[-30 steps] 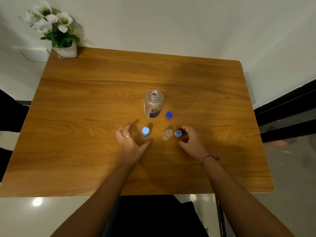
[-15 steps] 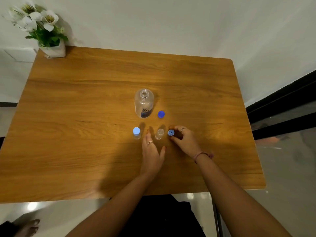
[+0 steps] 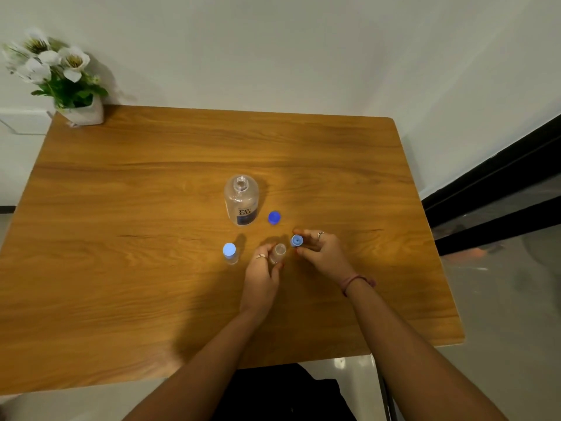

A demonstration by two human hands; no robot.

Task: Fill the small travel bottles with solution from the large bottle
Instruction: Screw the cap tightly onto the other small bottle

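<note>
Left hand [image 3: 261, 270] is on the open small travel bottle [image 3: 277, 253], fingers and thumb curled round its clear body, a firm grip with the bottle upright on the wooden desk [image 3: 121, 268]. Right hand [image 3: 321, 253] sits just beside it, fingertips pinching the light blue cap [image 3: 296, 240], hollow side facing up toward the camera, held a touch to the right of that bottle's open mouth. Both grips are clamped, one on the bottle, one on the cap.

Over to the left, the second small travel bottle [image 3: 230, 253] stands alone with its pale blue cap on, nobody touching it. Behind the hands stands the large solution bottle [image 3: 242, 199], uncapped, neck open, dark label facing us. Its blue cap [image 3: 274, 217] lies on the desk just to its right. In the far left corner, a white pot of white flowers [image 3: 57, 77].
</note>
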